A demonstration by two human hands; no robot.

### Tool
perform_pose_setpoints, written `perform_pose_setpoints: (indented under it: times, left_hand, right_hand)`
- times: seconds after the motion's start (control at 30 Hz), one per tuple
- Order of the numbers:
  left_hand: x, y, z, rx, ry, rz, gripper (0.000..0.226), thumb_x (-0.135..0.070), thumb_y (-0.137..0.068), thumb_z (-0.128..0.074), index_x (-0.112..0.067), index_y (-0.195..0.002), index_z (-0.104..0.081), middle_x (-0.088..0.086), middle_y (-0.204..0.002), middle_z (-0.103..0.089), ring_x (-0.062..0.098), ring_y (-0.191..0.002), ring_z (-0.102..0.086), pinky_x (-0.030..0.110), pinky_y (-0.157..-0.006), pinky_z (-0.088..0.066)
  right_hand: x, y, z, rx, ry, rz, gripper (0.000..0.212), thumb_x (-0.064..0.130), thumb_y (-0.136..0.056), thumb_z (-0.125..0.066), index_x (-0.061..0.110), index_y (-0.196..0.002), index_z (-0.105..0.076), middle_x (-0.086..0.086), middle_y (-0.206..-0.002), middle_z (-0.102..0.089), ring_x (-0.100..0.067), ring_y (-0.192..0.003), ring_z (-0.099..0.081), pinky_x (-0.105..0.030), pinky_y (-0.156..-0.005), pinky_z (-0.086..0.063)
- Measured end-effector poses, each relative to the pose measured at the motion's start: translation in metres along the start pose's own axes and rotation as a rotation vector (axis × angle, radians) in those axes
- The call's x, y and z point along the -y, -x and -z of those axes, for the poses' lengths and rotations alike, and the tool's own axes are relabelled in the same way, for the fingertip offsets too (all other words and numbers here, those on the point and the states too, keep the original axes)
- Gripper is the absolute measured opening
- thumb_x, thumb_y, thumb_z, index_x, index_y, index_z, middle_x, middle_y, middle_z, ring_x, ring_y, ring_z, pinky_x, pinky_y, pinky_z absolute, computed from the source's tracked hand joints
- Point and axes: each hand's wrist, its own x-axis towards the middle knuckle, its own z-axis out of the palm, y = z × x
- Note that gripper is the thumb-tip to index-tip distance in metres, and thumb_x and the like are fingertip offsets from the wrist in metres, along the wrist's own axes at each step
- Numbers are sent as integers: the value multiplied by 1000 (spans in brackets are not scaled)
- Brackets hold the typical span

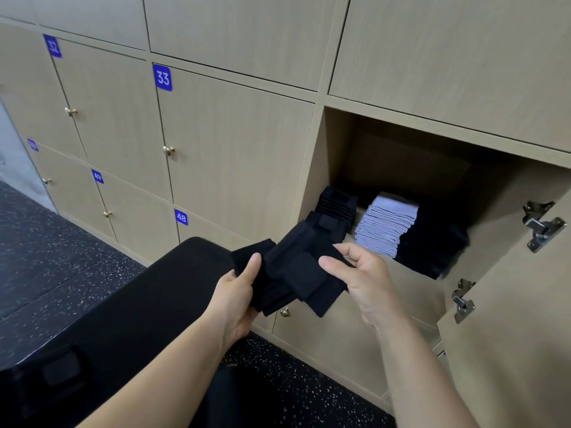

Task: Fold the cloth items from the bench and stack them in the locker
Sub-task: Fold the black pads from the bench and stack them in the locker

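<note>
Left grip [244, 285] pinched the folded black cloth [296, 273]; right grip [361, 273] curled round its edge, likely to hold the folds together for the locker [386, 156] just beyond.

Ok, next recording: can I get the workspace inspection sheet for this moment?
Surface: black padded bench in front of the lockers.
Job's things: black cloth item held up before the open locker; inside, a black stack, a pale grey stack and a second black stack.
Clutter: nothing seen.
Hands: left hand grips the cloth item; right hand pinches its other side.
Cables: nothing seen.
Surroundings: closed numbered lockers, open door with hinges, speckled dark floor.
</note>
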Motion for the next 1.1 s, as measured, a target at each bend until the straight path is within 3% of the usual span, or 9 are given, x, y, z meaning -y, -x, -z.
perform_pose_setpoints:
  times: [0.13,0.27,0.43,0.57,0.63,0.67,0.77,0.93,1.1]
  left_hand:
    - [-8,7,-6,124,-3,-15,30,-30,-92,-64,-8,-111,-67,10,-103,-75,23,-92,-73,33,-68,-60]
    - [-8,11,-13,176,-32,-22,36,-8,-82,-72,-3,-117,-64,14,-105,-74,28,-92,-73,36,-68,-61]
    - [-2,8,-22,86,18,-58,30,1,-82,-71,-3,-112,-65,13,-98,-76,26,-85,-74,32,-62,-60]
    - [3,0,-33,65,30,-62,32,1,-82,-72,-3,-113,-65,13,-98,-76,27,-85,-74,32,-62,-60]
    - [9,-6,-40,71,10,-56,29,-2,-84,-71,-3,-112,-65,13,-98,-76,26,-86,-74,34,-65,-61]
    - [12,-9,-43,70,8,-52,27,-5,-86,-70,-4,-112,-66,13,-98,-76,26,-87,-74,36,-69,-61]
    - [18,-24,-46,24,22,-51,24,-16,-91,-66,-6,-113,-67,12,-99,-76,27,-90,-73,40,-79,-58]
    - [18,-58,-35,-47,12,-64,21,-18,-92,-65,-9,-112,-67,8,-96,-77,24,-87,-74,35,-73,-55]
    - [14,-96,-29,-76,-6,-64,21,-18,-92,-66,-8,-111,-67,9,-95,-77,24,-88,-74,34,-73,-55]
  right_hand:
    - [10,-6,8,83,179,-30,12,-1,-81,-70,7,-90,-69,9,-74,-71,4,-65,-65,-8,-57,-47]
    - [8,-10,6,58,268,-36,11,2,-80,-71,11,-87,-69,0,-81,-73,-13,-74,-70,-26,-65,-56]
    - [-8,-3,17,-189,209,-58,28,24,-82,-74,21,-108,-65,8,-102,-67,-3,-92,-64,-19,-72,-51]
    - [-35,4,25,-247,178,-118,16,21,-87,-68,6,-91,-68,-15,-86,-70,-17,-68,-64,-22,-61,-49]
    - [-48,2,25,-275,196,-57,25,18,-87,-64,-7,-86,-60,-30,-87,-62,-38,-66,-55,-30,-62,-42]
    - [-50,0,25,-295,199,-28,25,16,-87,-63,-8,-86,-58,-31,-88,-60,-37,-64,-51,-30,-62,-40]
    - [-54,-10,31,-317,174,9,13,13,-88,-62,3,-80,-65,-29,-82,-61,-18,-65,-50,-30,-61,-40]
    - [-66,-41,50,-393,-40,11,13,9,-90,-64,14,-81,-72,-10,-78,-72,-18,-72,-62,-34,-71,-50]
    - [-85,-114,69,-474,-83,-42,22,9,-90,-64,12,-68,-63,-4,-67,-57,-18,-67,-48,-31,-64,-42]
